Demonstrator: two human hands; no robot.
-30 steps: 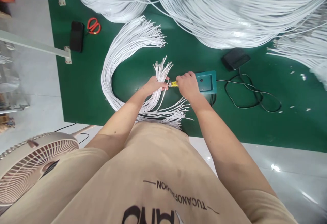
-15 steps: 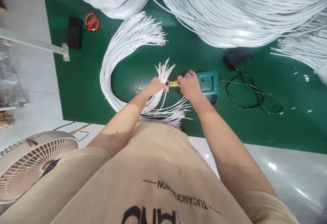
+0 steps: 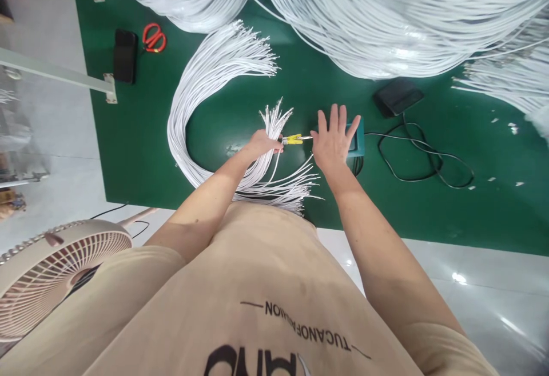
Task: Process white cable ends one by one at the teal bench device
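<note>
My left hand (image 3: 262,144) is closed around a small bunch of white cables (image 3: 274,120), whose tips fan out above the thumb. Just right of that hand a yellow clip (image 3: 293,139) sits by the cables, with a thin metallic piece reaching from it towards my right hand. My right hand (image 3: 332,139) has its fingers spread over the left part of a teal tray-like device (image 3: 358,143), hiding much of it; whether it touches the device I cannot tell. A curved bundle of white cables (image 3: 182,102) lies on the green table (image 3: 223,119) around my left hand.
Large white cable coils (image 3: 386,27) lie along the far side. A black box (image 3: 398,98) with a looped black cord is on the right. Red-handled scissors (image 3: 154,39) and a black phone-like object (image 3: 124,56) lie at left. A fan (image 3: 64,273) stands at lower left.
My right hand has let go of the yellow clip, moved slightly right and spread its fingers. More of the clip and its metallic end shows. My left hand has stayed put.
</note>
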